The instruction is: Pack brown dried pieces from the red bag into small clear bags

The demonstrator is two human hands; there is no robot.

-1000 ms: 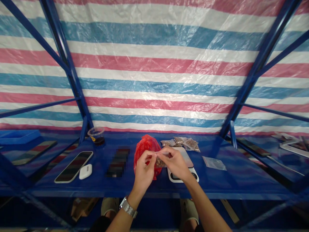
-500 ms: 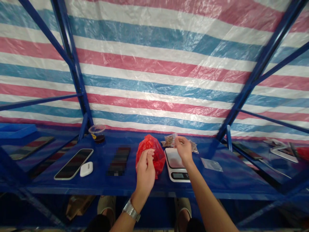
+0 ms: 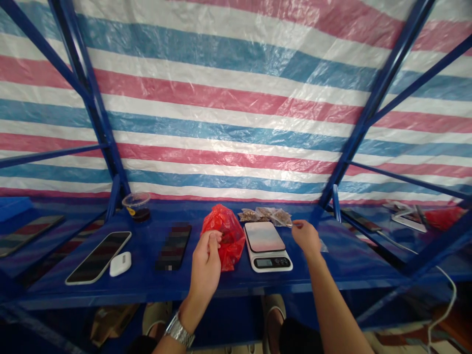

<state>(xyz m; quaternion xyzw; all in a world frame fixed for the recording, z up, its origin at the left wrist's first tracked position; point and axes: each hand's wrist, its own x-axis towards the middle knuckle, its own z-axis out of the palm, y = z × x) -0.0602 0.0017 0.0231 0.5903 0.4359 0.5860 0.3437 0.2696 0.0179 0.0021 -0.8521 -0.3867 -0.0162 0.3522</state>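
A crumpled red plastic bag [image 3: 231, 246] stands on the blue shelf, its mouth open and something dark inside. My left hand [image 3: 207, 255] is closed, thumb against fingers, on the left side of its rim. To the right of the bag lies a white digital scale [image 3: 264, 238] with a bare weighing plate. Several small clear bags with brown bits [image 3: 266, 215] lie in a row behind the scale. My right hand [image 3: 308, 238] hovers by the right end of that row, fingers bent together, nothing visible in them. Behind its wrist, a flat clear bag [image 3: 323, 246] is mostly hidden.
On the left are a black phone [image 3: 175, 247], a larger phone with a pale edge [image 3: 99, 258], a white earbud case [image 3: 120, 264] and a lidded plastic cup [image 3: 137, 206] with dark liquid. Blue metal posts [image 3: 354, 132] flank the shelf, and a striped tarp [image 3: 228, 123] hangs behind it.
My right hand has let go of a small filled bag, which now lies with the others behind the scale, and has moved right. My left hand stays at the red bag. The view has shifted slightly.
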